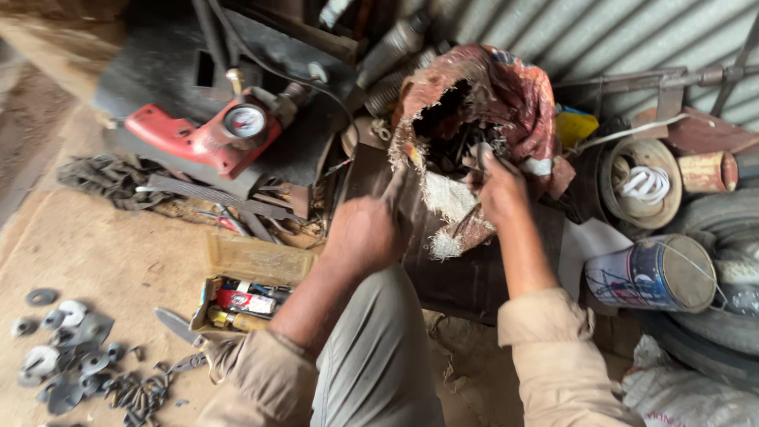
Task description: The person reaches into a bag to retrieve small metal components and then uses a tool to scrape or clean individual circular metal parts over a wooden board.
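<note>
- A worn, reddish woven sack stands upright on the floor in front of the crouching person, its frayed mouth open toward them and dark metal bits showing inside.
- The left hand sits at the sack's near-left edge, fingers closed on the frayed rim — it seems to hold the mouth open.
- The right hand is at the opening, just right of centre, fingers curled round something small and dark among the contents; I cannot tell what it is.
- The two hands are apart, one at each side of the opening, with the sack between and just beyond them.
- Left of the person's knee lies a small open yellow box with tubes and small items in it, well clear of both hands.
- Farther left, a scatter of metal washers lies on the dirt floor.
- Behind the box sits a red tool with a round gauge.
- To the right, a tin can lies on its side near a tyre.
</note>
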